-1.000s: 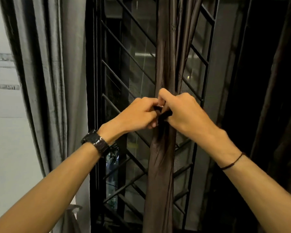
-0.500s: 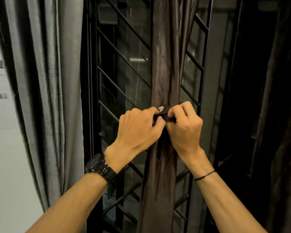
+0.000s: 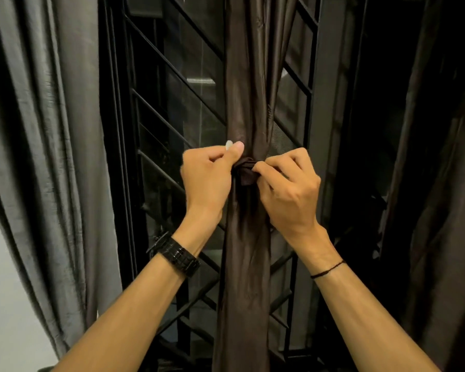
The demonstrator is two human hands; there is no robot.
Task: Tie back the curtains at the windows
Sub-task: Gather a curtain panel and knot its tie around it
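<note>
My right hand (image 3: 287, 191) pinches the dark tie (image 3: 246, 170) between thumb and forefinger, the other fingers curled beneath it, at about four o'clock from the bunched band. My left hand (image 3: 207, 178) lies against the tie's nine o'clock side, fingers curled in, thumb and forefinger nipping a small white piece (image 3: 228, 145) at its eleven o'clock. What that piece is, I cannot tell. The tie wraps the brown curtain (image 3: 242, 277) at mid-height. The curtain is gathered into one narrow column that runs from twelve to six o'clock through the middle of my view, between my two wrists.

A black watch (image 3: 176, 253) sits on my left wrist and a thin black cord (image 3: 326, 269) on my right. Behind the brown curtain stands the black window grille (image 3: 172, 76) with its slanted bars. At nine o'clock hangs a grey curtain (image 3: 46, 130) – loose, in long folds – with pale wall (image 3: 0, 291) below it, and at three o'clock another dark curtain (image 3: 440, 183).
</note>
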